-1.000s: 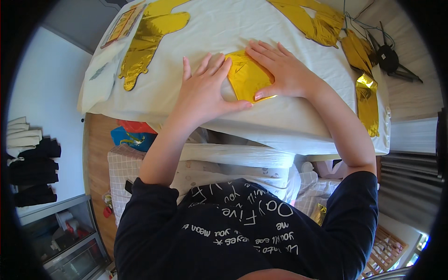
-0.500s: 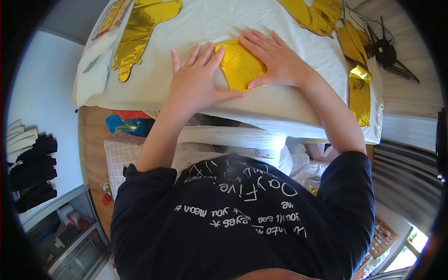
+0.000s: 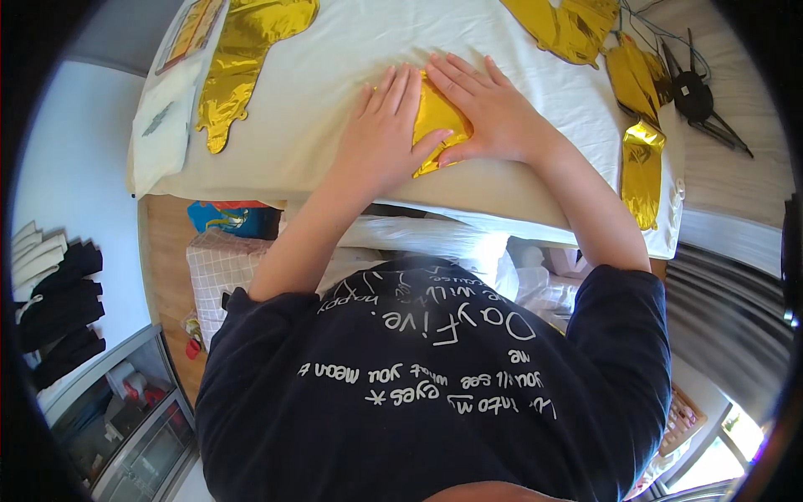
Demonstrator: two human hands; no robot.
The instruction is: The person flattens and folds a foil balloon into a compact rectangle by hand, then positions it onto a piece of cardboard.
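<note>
Between my palms, on the cloth-covered table [image 3: 326, 142], lies a folded gold foil balloon [image 3: 433, 119]. My left hand [image 3: 383, 125] rests flat over its left side, fingers stretched away from me. Over its right side my right hand [image 3: 483, 109] is laid flat, fingers pointing forward and to the left. Both thumbs come close together near the balloon's near end. Parts of the foil are hidden under both hands.
A flat gold foil balloon [image 3: 242, 58] lies at the left, beside a white plastic sheet [image 3: 163, 138]. More gold foil [image 3: 569, 29] is at the far right, with a strip of gold foil [image 3: 642, 171] along the right edge. A black tripod-like stand [image 3: 693, 96] and thin cables lie beyond it.
My left hand has moved right, onto the folded foil, and covers more of it. My right hand has stayed nearly in place.
</note>
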